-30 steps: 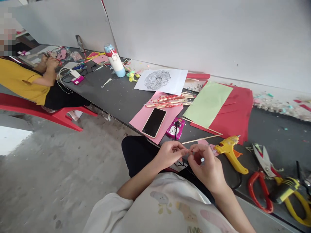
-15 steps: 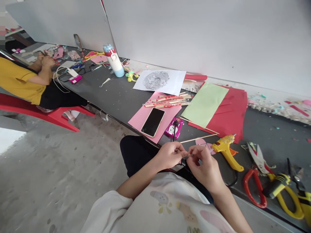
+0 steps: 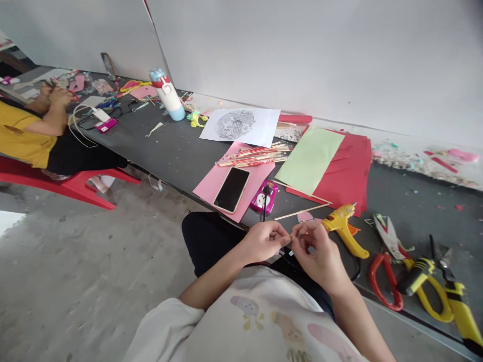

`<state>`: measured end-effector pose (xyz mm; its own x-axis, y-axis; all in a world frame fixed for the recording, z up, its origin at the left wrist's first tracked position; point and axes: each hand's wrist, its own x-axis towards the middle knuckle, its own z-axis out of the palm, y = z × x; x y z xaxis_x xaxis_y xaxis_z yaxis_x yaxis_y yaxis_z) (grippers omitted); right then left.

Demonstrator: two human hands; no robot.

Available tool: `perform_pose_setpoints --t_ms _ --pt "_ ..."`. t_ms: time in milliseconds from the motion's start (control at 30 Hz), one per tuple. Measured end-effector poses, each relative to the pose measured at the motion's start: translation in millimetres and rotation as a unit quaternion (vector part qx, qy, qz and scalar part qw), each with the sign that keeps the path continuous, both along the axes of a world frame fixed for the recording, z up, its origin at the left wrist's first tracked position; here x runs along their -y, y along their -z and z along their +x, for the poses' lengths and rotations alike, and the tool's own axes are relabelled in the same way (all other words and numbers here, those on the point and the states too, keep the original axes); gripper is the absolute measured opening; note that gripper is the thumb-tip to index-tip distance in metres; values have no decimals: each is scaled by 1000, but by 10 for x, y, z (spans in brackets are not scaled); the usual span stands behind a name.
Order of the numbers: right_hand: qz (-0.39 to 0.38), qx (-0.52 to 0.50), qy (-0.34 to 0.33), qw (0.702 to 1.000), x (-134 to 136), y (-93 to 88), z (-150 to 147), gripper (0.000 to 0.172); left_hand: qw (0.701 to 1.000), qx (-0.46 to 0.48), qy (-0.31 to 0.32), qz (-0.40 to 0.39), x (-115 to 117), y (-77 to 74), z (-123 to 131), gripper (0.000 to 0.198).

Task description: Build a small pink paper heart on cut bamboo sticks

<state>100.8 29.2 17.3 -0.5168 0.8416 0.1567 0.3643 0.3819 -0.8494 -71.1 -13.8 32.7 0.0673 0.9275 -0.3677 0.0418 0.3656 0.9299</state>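
My left hand (image 3: 266,240) and my right hand (image 3: 315,247) meet over my lap at the table's front edge. Both are closed in a pinch, fingertips almost touching around something too small to name. Just beyond them lie a thin wooden stick (image 3: 302,211) and a pink paper piece (image 3: 306,216), partly covered by my right hand. A yellow glue gun (image 3: 345,229) rests to the right of that hand. A magenta power socket (image 3: 264,197) with a black plug stands past my left hand, beside a phone (image 3: 231,189) on pink paper (image 3: 206,187).
Red-handled scissors (image 3: 387,266), yellow-handled scissors (image 3: 433,296) and pliers (image 3: 458,301) lie at the right. Farther back are red paper (image 3: 352,171), green paper (image 3: 311,160), bundled sticks (image 3: 256,156), a dragon print (image 3: 239,125) and a bottle (image 3: 169,98). Another person (image 3: 26,130) sits at the left.
The view has turned slightly right, so the table's things sit farther left. My hands stay pinched together in nearly the same place.
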Motion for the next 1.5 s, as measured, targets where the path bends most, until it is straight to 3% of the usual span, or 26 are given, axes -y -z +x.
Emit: perform_pose_setpoints --t_ms 167,400,933,1333,1500 --pt "24 22 9 999 11 -72 48 20 998 56 -19 -22 -69 -20 -6 43" --pt "43 11 22 999 18 -101 58 18 997 72 3 -35 -87 -101 -12 52" --pt "61 39 -9 997 3 -110 -98 18 998 52 -15 -11 33 -76 -120 46" --pt "186 74 -1 980 20 -170 -213 14 997 62 -43 -16 74 -49 -128 48" --pt "191 75 -9 979 28 -166 -241 14 996 71 -58 -24 92 -59 -111 49"
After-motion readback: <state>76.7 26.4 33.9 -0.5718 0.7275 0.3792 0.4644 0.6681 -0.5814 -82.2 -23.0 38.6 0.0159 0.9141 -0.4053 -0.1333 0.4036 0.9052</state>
